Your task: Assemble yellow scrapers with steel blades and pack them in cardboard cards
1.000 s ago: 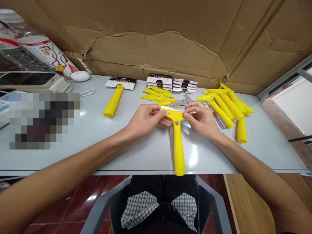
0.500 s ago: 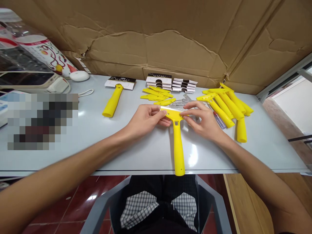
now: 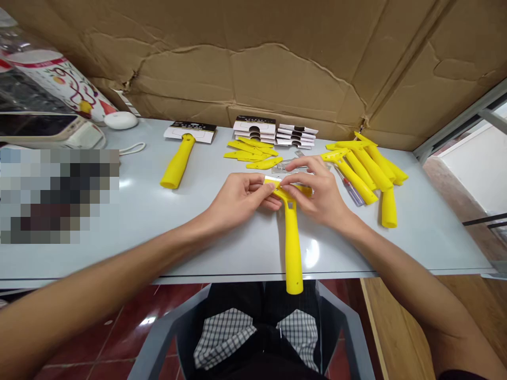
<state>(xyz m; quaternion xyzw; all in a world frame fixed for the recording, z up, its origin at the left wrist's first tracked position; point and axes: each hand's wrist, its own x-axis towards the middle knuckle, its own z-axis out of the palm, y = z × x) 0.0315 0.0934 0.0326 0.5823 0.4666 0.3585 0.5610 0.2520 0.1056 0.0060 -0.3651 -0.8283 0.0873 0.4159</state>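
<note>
A yellow scraper (image 3: 293, 248) lies in front of me, its handle pointing toward me past the table's front edge. My left hand (image 3: 243, 198) pinches the left end of its head, thumb on top, beside a thin pale blade strip (image 3: 272, 180). My right hand (image 3: 317, 190) is closed on the head, with fingertips at the middle near the strip; whether they hold anything small is hidden. Just behind are metal pieces (image 3: 283, 167) and several flat yellow pieces (image 3: 247, 151).
Several yellow scraper handles (image 3: 368, 166) lie at the right beside a screwdriver (image 3: 350, 187). Stacked cards (image 3: 254, 129) stand at the back. Another yellow scraper (image 3: 178, 161) with a card, a white mouse (image 3: 121, 120) and a bottle (image 3: 63, 79) are at the left.
My right fingertips have moved left along the scraper head toward its middle. The scraper has tilted slightly, its handle end shifting toward me. The whole view has shifted a little.
</note>
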